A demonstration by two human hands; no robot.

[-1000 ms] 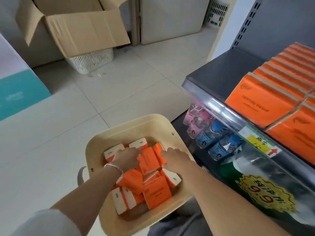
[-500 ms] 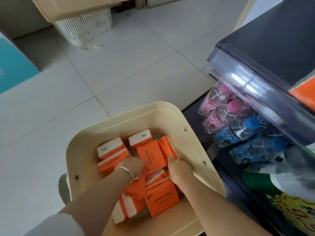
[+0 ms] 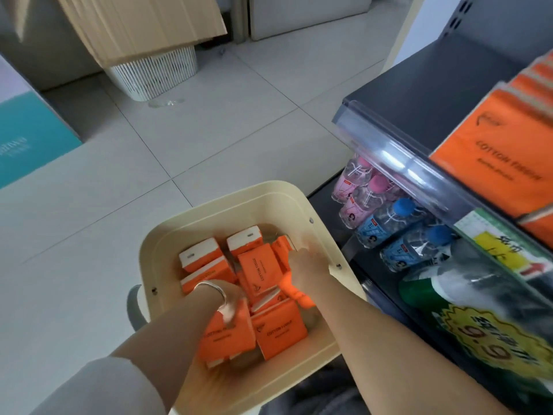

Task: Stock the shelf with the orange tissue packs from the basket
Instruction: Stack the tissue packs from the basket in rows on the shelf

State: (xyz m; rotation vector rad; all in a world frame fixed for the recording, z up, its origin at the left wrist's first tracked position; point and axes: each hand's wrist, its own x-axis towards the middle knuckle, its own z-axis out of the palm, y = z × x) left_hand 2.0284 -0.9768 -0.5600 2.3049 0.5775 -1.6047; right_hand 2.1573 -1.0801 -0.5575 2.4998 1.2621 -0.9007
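One camera, worn on the head, looks forward and steeply down from close above the basket (image 3: 239,211), which sits in the lower middle of the view. The floor (image 3: 209,139) stretches beyond the basket, and the shelf (image 3: 419,85) stands just right of it.

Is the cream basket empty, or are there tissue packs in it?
Not empty. The basket holds several orange tissue packs, loosely piled across its bottom.
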